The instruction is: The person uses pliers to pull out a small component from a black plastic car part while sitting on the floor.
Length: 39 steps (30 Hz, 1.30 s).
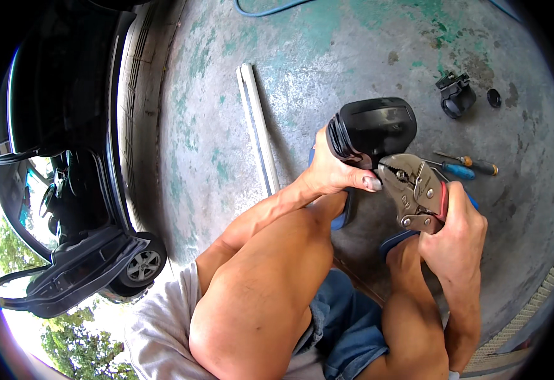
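Observation:
My left hand (pixel 335 170) is closed around the underside of a glossy black car side mirror housing (pixel 378 123), with the thumb along its lower edge. My right hand (pixel 457 221) grips the handles of metal locking pliers (pixel 410 196), which have a strip of red on the handle. The toothed jaws point up and left, close against the housing's lower edge beside my left thumb. Whether they pinch any part of it, I cannot tell. My left fingers are mostly hidden behind the housing.
A blue-handled screwdriver (pixel 458 171) and an orange-and-black-handled one (pixel 479 166) lie at right. Beyond are a black plastic part (pixel 457 100) and a black disc (pixel 493 97). A long pale strip (pixel 256 123) lies left of my hands. A dark car (pixel 68 82) has its door (pixel 77 272) open.

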Tool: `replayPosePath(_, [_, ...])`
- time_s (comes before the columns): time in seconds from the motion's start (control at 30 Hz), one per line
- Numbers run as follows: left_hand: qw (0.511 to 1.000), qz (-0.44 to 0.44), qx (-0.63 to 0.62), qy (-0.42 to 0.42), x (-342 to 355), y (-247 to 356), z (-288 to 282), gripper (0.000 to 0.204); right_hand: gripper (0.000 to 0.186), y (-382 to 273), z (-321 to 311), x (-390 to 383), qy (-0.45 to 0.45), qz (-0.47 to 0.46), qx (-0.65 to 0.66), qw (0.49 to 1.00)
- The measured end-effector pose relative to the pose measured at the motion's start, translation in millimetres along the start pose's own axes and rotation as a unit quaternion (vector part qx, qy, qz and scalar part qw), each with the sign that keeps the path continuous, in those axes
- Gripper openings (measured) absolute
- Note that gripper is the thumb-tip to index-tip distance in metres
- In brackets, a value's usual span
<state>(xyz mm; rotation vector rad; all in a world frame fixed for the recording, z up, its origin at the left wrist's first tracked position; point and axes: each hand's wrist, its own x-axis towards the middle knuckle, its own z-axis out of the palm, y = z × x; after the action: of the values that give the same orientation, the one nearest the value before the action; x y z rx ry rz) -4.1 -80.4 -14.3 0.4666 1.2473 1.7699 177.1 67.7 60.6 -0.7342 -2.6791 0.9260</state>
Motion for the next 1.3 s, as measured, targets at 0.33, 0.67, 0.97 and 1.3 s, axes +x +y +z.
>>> replayPosePath(0.33, [0.991, 0.105, 0.053, 0.066, 4, 3, 4, 0.109, 0.027, -10, 11, 1, -0.021, 0.082, 0.082, 0.993])
replayPosePath(0.67, [1.000, 0.010, 0.012, -0.010, 5, -7, -12, 0.083, 0.027, 4, 4, 3, -0.024, -0.011, 0.040, 0.999])
replayPosePath(0.97, [0.997, -0.008, 0.072, -0.001, -4, -11, -16, 0.085, 0.024, 7, 4, 7, -0.028, -0.021, 0.039, 0.999])
replayPosePath(1.3, [0.988, 0.114, 0.076, 0.066, 1, -6, -2, 0.115, 0.024, -5, 8, -3, -0.043, 0.075, 0.065, 0.994])
